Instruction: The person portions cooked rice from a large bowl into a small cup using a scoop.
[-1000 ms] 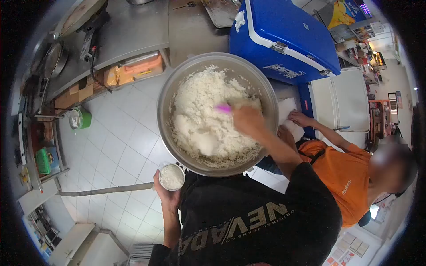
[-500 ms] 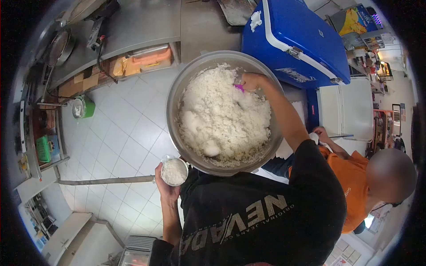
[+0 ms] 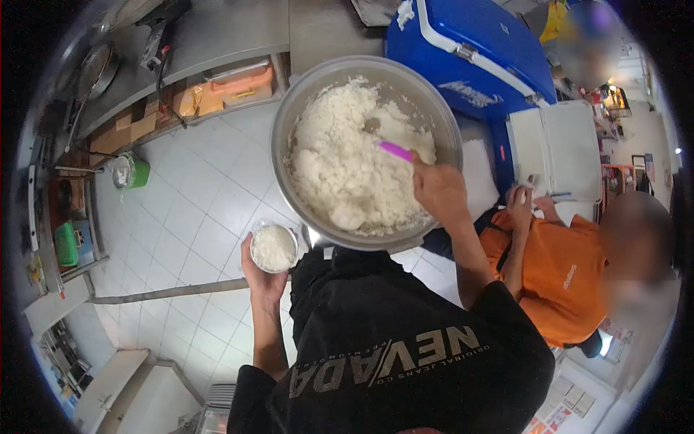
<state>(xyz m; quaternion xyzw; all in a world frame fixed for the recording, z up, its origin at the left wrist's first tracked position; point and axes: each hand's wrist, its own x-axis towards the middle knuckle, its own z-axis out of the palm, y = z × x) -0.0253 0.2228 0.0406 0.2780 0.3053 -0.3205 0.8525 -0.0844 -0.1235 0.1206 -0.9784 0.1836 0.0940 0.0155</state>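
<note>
A large round metal pot (image 3: pixel 283 108) full of cooked white rice (image 3: pixel 354 166) stands in front of my body. My right hand (image 3: pixel 441 192) is closed around the purple handle of a spoon (image 3: pixel 395 150); its far end reaches into the rice, near a hollow where the pot's bottom shows. Left of the pot, my left hand (image 3: pixel 262 278) grips a small round container (image 3: pixel 295 249) from below and the side. White rice (image 3: pixel 273 247) fills it close to the rim, and clear plastic seems to stick out around the edge.
A blue cooler (image 3: pixel 470 58) stands behind the pot to the right. Beside me, a person in an orange shirt (image 3: pixel 557 278) handles something white near an open white lid (image 3: pixel 564 152). A steel counter (image 3: pixel 231 36) runs along the back; a green bucket (image 3: pixel 137 173) sits on the floor.
My right hand has drawn back toward me from the pot's far side, baring more of the purple handle. A hollow has opened in the rice. The left hand still holds the container.
</note>
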